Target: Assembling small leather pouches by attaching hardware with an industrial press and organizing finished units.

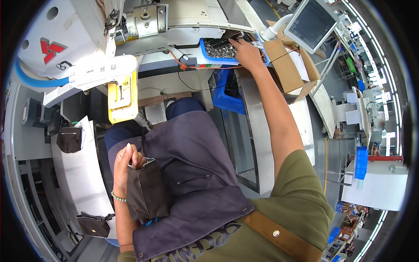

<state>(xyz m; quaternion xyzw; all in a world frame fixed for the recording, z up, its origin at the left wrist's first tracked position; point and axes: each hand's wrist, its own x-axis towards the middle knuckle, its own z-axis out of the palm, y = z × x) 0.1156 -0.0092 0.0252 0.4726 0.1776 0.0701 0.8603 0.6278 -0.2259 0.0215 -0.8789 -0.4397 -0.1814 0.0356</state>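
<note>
My left hand (125, 168) rests on my lap and grips the top of a small dark brown fabric pouch (146, 192) that lies against the purple apron (192, 174). My right hand (245, 51) reaches far forward, its fingers closed over small metal parts in a blue bin (218, 49) beside the sewing machine (144, 26). Whether a part is pinched between the fingers is hard to tell.
A yellow clamp plate (122, 98) sits under the machine head. Two more dark pouches (70, 139) (94, 225) lie on the steel table at the left. A cardboard box (290, 65), a screen (310, 24) and a steel counter (257, 131) stand to the right.
</note>
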